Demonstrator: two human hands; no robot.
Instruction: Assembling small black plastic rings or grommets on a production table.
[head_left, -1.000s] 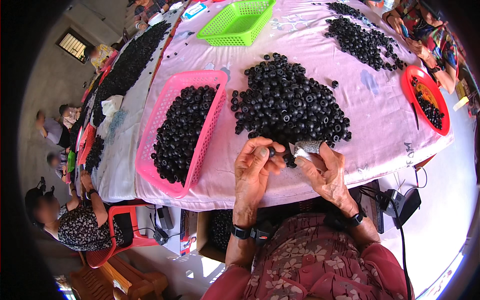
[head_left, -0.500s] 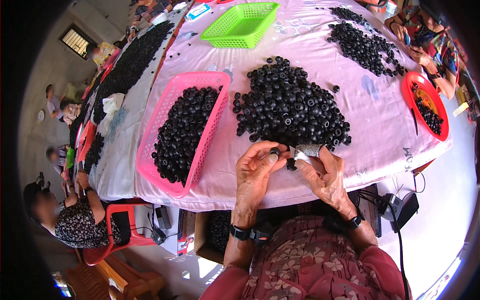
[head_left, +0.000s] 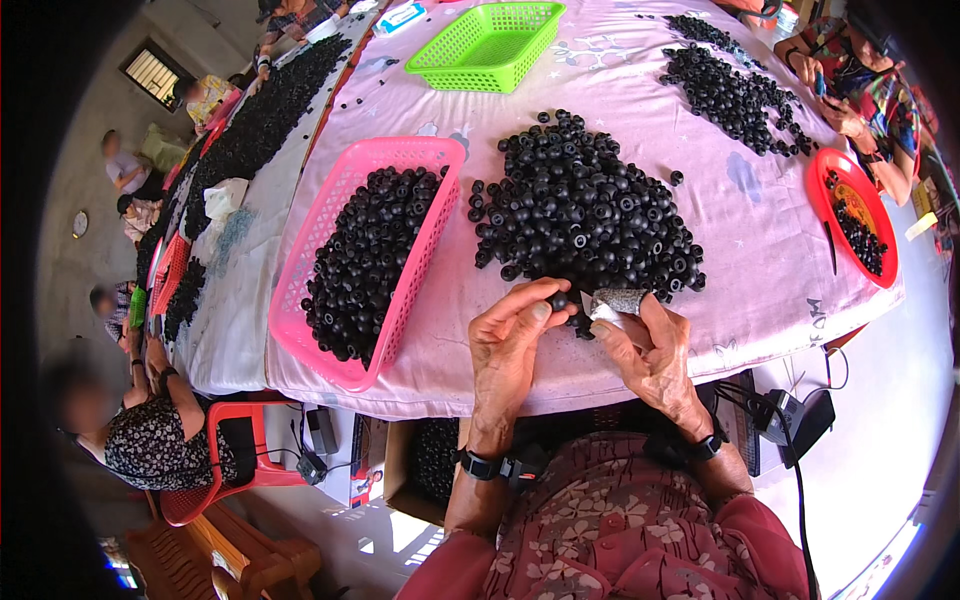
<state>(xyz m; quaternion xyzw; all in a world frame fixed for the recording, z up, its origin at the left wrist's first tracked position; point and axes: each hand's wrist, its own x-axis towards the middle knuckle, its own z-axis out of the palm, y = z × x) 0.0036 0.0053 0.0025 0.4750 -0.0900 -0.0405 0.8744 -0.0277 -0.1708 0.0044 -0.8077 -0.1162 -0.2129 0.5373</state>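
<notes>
Between the thumb and fingertips of my left hand (head_left: pixel 505 340) is a small round black piece (head_left: pixel 558 300), like a bead with a hole. My right hand (head_left: pixel 655 355) is closed around a short tool (head_left: pixel 620 300) wrapped in speckled grey, with a white part under the thumb. The tool's pale, pointed end faces the black piece; the two look slightly apart. Just beyond both hands lies a large pile of similar black pieces (head_left: pixel 590 200), many showing ring-like holes. To the left, a pink plastic basket (head_left: pixel 425 250) holds many more of them.
A light green basket (head_left: pixel 485 77) stands farther back on the pink tablecloth (head_left: pixel 760 260). Another black heap (head_left: pixel 735 95) and a red tray (head_left: pixel 880 272) lie at the right, near a co-worker (head_left: pixel 885 110). Red chair (head_left: pixel 265 405) at left; cables (head_left: pixel 745 398) below the table edge.
My left hand has shifted slightly left, and the black piece in it sits differently between the fingers. The tool in my right hand stays almost in place. The view has shifted slightly.
</notes>
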